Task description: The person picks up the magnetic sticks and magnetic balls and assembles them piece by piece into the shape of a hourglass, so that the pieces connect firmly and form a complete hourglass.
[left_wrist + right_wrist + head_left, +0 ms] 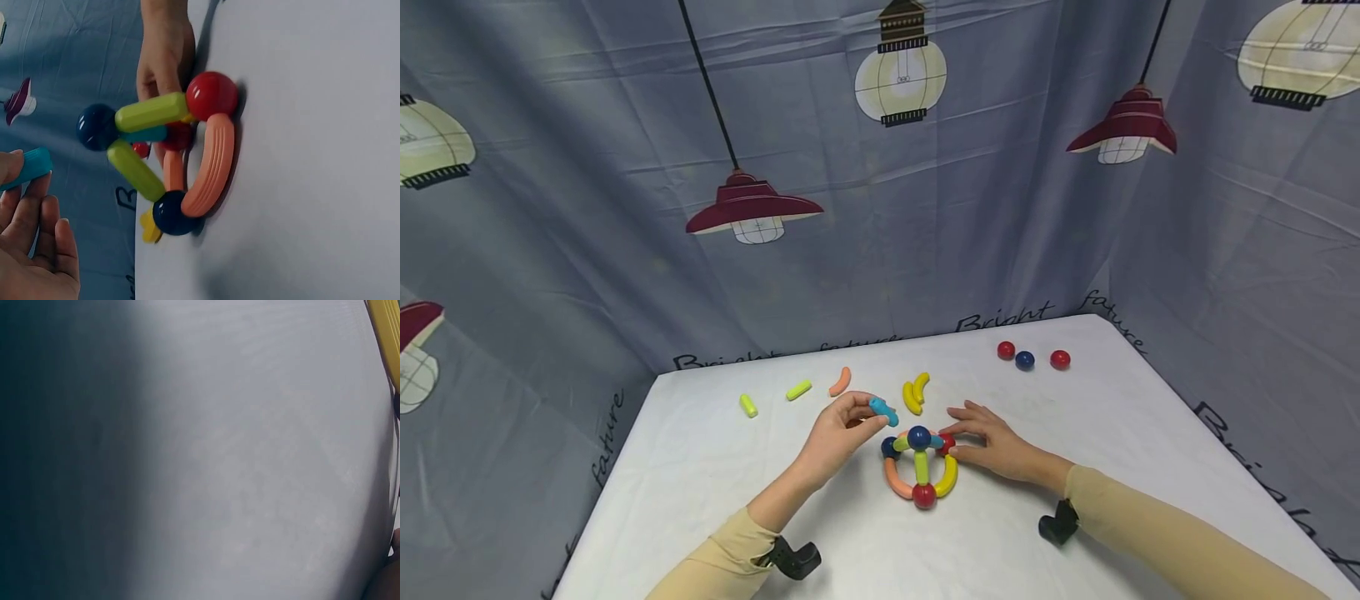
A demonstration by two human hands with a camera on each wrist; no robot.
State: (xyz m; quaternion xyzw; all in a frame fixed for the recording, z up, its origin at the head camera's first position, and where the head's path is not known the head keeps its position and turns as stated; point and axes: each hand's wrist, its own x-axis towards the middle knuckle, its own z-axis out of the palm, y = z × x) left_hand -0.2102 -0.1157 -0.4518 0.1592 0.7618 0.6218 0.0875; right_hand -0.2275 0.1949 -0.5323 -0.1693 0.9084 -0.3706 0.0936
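My left hand (pixel 842 429) pinches a short light-blue building stick (pixel 883 412) between thumb and fingertips, raised just left of and above a toy frame. That frame joins coloured sticks with balls: a dark-blue ball (pixel 919 437) on top, a red ball (pixel 924 497) in front, another dark-blue ball (pixel 177 212) at the left corner. A curved orange stick (pixel 214 165) and a curved yellow stick (pixel 947 477) form lower sides; green sticks (pixel 151 112) rise to the top. My right hand (pixel 1000 444) holds the frame's right red ball (pixel 947 443) between thumb and index finger, other fingers extended.
On the white table (pixel 700 467) lie two green sticks (pixel 799 390), a curved orange stick (pixel 840 382) and two curved yellow sticks (pixel 912 398) behind the frame. Two loose red balls (pixel 1060 359) and a dark-blue ball (pixel 1025 360) stand back right. A grey-blue curtain (pixel 850 275) surrounds the table.
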